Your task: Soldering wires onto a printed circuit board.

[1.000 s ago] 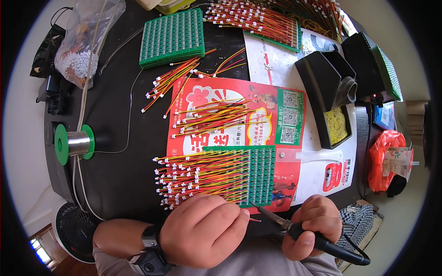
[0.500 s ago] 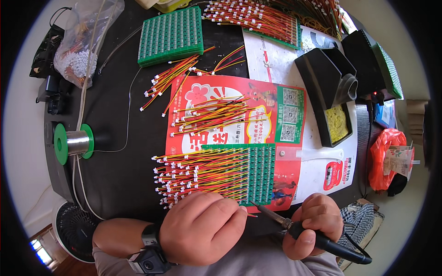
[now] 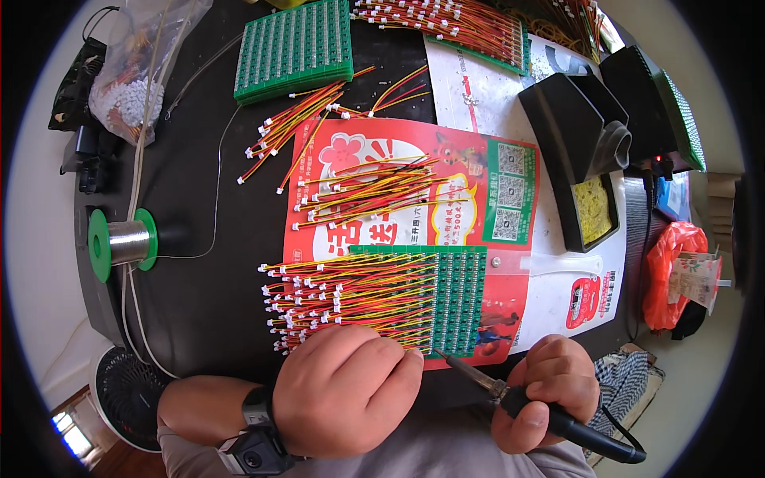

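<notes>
My right hand grips a soldering iron by its black handle. Its tip meets the near edge of a green circuit board panel, close to the last wires. Red and yellow wires with white connectors cover the panel's left part, their connectors pointing left. Over the near left corner lies my left hand, closed, knuckles up. It pinches a connector wire by the iron's tip; the hand hides most of that wire and the fingertips. Several loose connector wires lie beyond the panel on a red printed sheet.
A green solder spool stands at the left. Stacked circuit boards and wired boards sit at the back. On the right are a black iron stand with yellow sponge and a red plastic bag.
The wire end that stuck out past my left fingers no longer shows there. Both hands keep nearly the same place, and the iron's tip stays at the panel's near edge. The view shifts slightly.
</notes>
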Action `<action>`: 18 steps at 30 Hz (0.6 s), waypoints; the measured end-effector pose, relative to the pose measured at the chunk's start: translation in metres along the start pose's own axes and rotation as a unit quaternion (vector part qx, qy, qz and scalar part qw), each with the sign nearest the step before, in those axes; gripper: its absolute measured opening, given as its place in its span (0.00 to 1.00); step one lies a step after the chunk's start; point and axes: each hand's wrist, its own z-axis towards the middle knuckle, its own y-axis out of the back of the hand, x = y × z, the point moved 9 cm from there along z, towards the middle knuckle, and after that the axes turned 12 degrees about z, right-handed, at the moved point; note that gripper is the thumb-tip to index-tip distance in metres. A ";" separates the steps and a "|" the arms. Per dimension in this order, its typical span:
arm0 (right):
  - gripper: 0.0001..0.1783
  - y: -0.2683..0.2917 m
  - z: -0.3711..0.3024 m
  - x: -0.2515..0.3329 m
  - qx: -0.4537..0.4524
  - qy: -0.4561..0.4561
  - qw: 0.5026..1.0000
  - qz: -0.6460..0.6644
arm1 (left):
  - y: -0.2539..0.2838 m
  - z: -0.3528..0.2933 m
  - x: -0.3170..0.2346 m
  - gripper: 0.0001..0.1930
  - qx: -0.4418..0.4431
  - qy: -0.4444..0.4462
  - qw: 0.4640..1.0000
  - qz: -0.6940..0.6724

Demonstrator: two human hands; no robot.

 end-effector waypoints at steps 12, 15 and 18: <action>0.14 0.001 -0.003 -0.001 -0.047 0.010 0.999 -0.004 | -0.003 0.002 0.000 0.11 0.030 0.007 1.000 0.007; 0.14 0.001 0.001 -0.001 -0.016 0.007 1.000 0.000 | -0.003 0.001 0.000 0.12 0.028 0.007 1.000 0.010; 0.14 -0.003 0.002 -0.002 0.009 0.003 1.000 0.003 | -0.003 0.000 0.000 0.12 0.027 0.008 1.000 0.012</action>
